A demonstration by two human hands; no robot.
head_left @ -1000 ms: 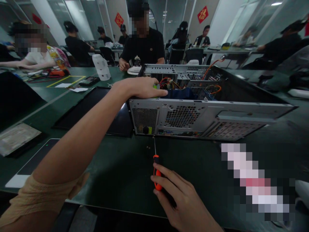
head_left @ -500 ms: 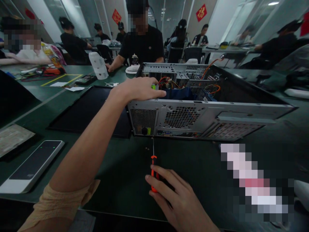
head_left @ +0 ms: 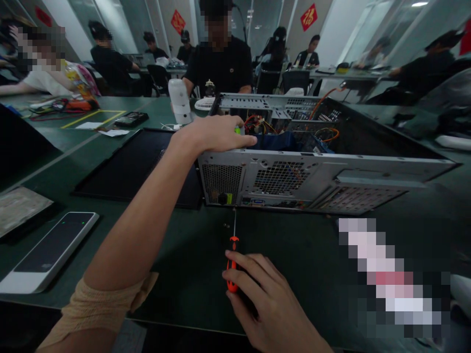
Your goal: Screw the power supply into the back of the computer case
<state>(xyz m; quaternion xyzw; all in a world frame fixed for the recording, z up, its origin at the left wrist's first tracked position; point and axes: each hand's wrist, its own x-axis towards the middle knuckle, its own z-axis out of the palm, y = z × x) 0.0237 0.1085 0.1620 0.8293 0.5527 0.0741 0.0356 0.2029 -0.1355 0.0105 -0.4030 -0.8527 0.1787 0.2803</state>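
left arm outstretched, left hand [head_left: 217,133] palm down; right hand [head_left: 270,304] low, fingers loosely curled

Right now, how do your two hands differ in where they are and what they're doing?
The left hand lies flat on top of the computer case, arm stretched out; the right hand is near the table edge, fingers curled on the orange screwdriver. The left holds nothing, the right a tool. Both are bare.
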